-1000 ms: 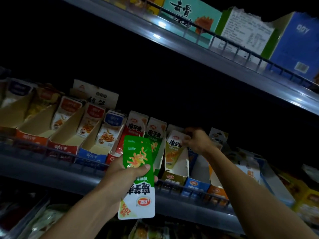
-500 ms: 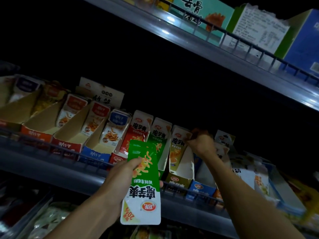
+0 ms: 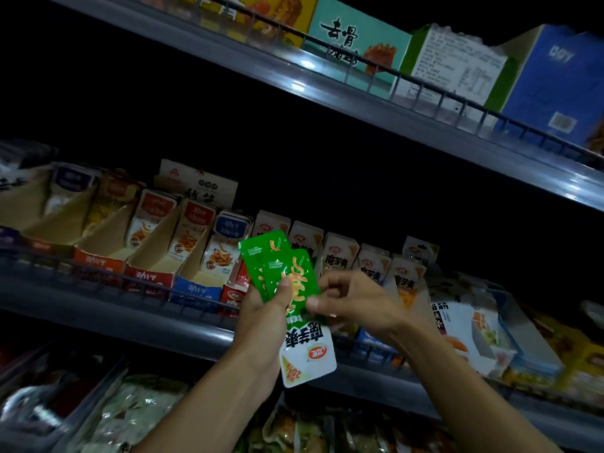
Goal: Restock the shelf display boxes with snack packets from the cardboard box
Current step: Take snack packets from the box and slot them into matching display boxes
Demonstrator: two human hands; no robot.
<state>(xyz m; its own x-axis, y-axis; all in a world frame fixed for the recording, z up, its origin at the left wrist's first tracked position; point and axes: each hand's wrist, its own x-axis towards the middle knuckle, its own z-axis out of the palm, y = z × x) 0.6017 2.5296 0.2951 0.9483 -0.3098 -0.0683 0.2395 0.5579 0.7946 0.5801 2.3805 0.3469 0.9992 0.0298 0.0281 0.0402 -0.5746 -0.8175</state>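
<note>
My left hand (image 3: 266, 313) grips a small fanned stack of green-and-white snack packets (image 3: 287, 282), held upside down in front of the middle shelf. My right hand (image 3: 351, 300) is at the packets' right edge, thumb and fingers pinching the front one. Behind them, a row of open display boxes (image 3: 202, 259) stands along the middle shelf, holding red, blue, green and yellow packets. The box straight behind my hands holds matching packets (image 3: 340, 253). The cardboard box is not in view.
A wire rail (image 3: 98, 273) runs along the front of the middle shelf. The upper shelf (image 3: 359, 93) carries large teal, white and blue cartons. Bagged goods (image 3: 130, 416) fill the shelf below. More display boxes (image 3: 483, 331) stand to the right.
My right hand has drawn back from the yellow display box on the shelf and come down to the green packets. My left hand has lifted the packets slightly and fanned them.
</note>
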